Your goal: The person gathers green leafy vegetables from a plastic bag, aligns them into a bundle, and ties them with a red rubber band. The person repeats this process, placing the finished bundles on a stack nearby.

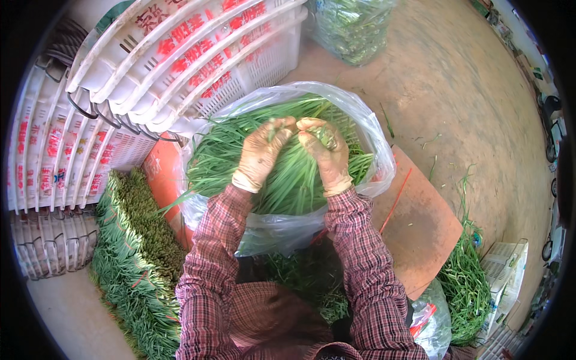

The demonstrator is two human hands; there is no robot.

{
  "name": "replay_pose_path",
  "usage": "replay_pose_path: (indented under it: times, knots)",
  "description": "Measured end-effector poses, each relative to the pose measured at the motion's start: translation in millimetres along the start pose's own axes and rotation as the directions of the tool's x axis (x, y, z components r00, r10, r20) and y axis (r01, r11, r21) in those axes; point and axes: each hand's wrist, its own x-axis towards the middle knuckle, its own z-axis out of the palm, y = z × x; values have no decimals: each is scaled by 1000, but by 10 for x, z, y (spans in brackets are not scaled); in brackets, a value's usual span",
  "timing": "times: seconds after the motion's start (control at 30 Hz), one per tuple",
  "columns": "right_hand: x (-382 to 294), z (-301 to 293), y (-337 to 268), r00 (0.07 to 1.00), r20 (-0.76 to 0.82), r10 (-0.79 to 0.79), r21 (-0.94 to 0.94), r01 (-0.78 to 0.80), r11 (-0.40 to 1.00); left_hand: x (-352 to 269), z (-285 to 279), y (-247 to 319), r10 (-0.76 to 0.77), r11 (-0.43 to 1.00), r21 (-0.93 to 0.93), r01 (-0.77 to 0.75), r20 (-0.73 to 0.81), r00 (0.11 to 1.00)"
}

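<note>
Thin translucent gloves cover both hands, which meet over a basket lined with a clear plastic bag (378,135) and full of long green leafy stalks (225,153). My left hand (265,150) has its fingers curled at the top, a few pale bits at the fingertips; whether it grips a stalk I cannot tell. My right hand (325,153) is closed around the pale ends of a bunch of green stalks (294,180), whose leaves fan down between my wrists. The fingertips of the two hands nearly touch.
White plastic crates (252,67) with red writing are stacked at upper left. Bundled green stalks (135,270) are piled at left. An orange-red board (418,225) lies at right, near loose greens (468,279) and a white crate (504,270). A filled plastic bag (355,31) stands at the top.
</note>
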Motion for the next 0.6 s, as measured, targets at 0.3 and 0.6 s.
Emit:
replay_pose_path:
  times: [0.3, 0.6]
  knots:
    - [-22, 57, 5, 1000, -5, 28, 115, -27, 993, 58, 114, 194, 133, 979, -159, -126, 38, 990]
    - [-42, 51, 43, 988, -16, 155, 52, -154, 987, 63, 1, 216, -34, 987, -151, 52, 123, 992]
